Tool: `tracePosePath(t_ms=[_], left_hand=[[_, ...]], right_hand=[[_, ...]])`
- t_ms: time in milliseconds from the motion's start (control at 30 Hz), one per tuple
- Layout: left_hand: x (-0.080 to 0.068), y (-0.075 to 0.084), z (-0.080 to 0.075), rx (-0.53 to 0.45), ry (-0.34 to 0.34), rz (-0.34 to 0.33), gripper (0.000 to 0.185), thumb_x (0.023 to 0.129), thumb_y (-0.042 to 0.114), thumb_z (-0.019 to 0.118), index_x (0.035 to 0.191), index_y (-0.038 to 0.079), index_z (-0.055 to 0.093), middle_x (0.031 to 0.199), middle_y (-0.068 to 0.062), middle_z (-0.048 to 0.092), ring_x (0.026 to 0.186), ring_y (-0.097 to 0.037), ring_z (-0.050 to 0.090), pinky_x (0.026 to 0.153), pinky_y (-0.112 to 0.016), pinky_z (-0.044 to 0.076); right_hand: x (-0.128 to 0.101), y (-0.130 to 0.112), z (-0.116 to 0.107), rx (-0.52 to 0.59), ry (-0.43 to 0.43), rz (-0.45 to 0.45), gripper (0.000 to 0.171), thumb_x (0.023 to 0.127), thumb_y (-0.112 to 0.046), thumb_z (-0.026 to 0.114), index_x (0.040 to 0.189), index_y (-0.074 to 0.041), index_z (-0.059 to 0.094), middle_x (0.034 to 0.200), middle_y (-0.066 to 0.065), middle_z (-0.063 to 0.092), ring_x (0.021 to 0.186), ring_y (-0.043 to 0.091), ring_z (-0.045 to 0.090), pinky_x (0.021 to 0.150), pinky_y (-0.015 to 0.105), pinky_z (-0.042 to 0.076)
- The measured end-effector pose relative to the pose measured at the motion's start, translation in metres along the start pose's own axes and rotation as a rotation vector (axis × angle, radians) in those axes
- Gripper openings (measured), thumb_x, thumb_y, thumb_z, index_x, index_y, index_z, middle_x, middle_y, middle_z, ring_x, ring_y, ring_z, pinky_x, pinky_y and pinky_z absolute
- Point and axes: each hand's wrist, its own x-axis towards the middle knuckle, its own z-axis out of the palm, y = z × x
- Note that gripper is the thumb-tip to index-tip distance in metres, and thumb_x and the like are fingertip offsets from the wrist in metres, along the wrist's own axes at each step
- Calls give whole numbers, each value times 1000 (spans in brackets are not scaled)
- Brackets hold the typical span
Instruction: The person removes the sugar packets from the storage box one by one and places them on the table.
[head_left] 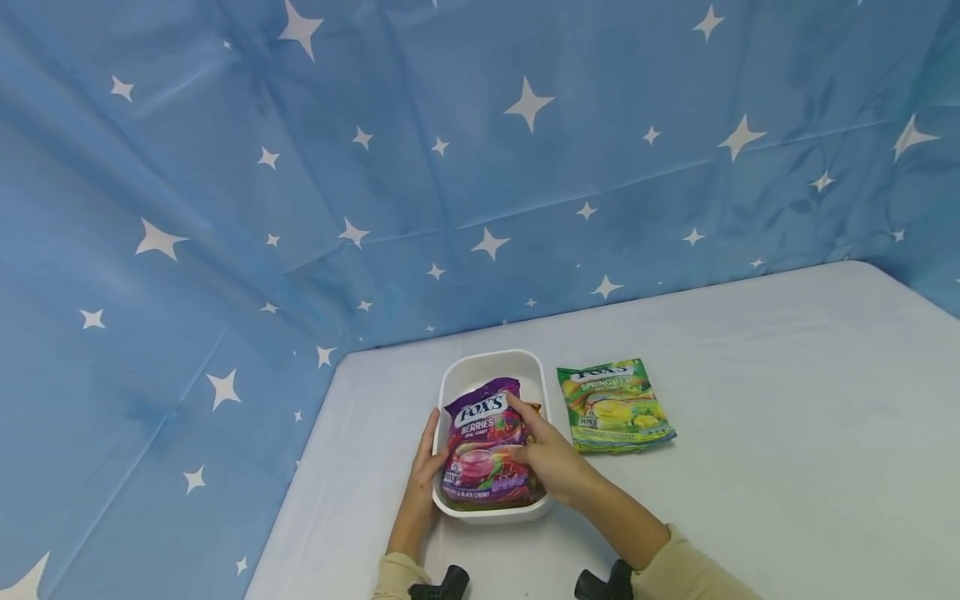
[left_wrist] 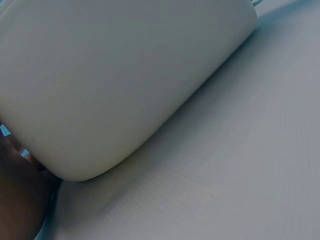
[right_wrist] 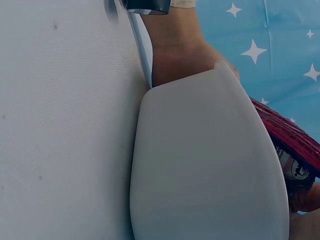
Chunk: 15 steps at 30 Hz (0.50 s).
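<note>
A white tub point(head_left: 491, 517) is placed near the far left corner of the desk point(head_left: 787, 400). Its left wall is held between thumb and fingers of the left hand point(head_left: 424, 467). In it, partly above the rim, a purple candy bag point(head_left: 480, 442) is pinched by the fingers of the right hand point(head_left: 553, 458). A green bag point(head_left: 615, 408) is laid right of the tub.

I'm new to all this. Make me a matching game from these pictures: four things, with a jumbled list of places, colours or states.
1. Berries candy bag
2. Spring Tea bag
3. Tub
4. Backdrop

A. White, with the left hand against its side
B. Blue with pale stars
C. Held by the right hand
D. Lying on the table

Pairs: 1-C, 2-D, 3-A, 4-B
</note>
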Motion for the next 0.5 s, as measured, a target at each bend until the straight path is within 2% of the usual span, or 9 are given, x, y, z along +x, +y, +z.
tracePosePath(t_ms=[167, 400, 500], left_hand=[[0, 0, 1, 40, 23, -12, 62, 91, 20, 39, 148, 24, 14, 155, -2, 1, 142, -28, -10, 110, -58, -6], [0, -1, 0, 53, 33, 4, 63, 90, 17, 38, 148, 21, 14, 155, -3, 2, 142, -28, -9, 110, -57, -6], [0, -1, -1, 57, 26, 13, 64, 89, 17, 38, 148, 22, 14, 155, -4, 1, 142, -29, -9, 110, -58, -6]], right_hand=[[-1, -4, -4, 27, -9, -16, 75, 82, 9, 42, 145, -28, 24, 152, 18, 9, 134, 48, 18, 104, 59, 26], [0, -12, -14, 47, 1, -46, 73, 81, 10, 43, 144, -24, 28, 153, 13, 10, 137, 43, 11, 108, 56, 20], [-1, -17, -18, 47, 11, -55, 71, 82, 9, 43, 143, -24, 29, 153, 13, 10, 137, 43, 12, 107, 55, 24]])
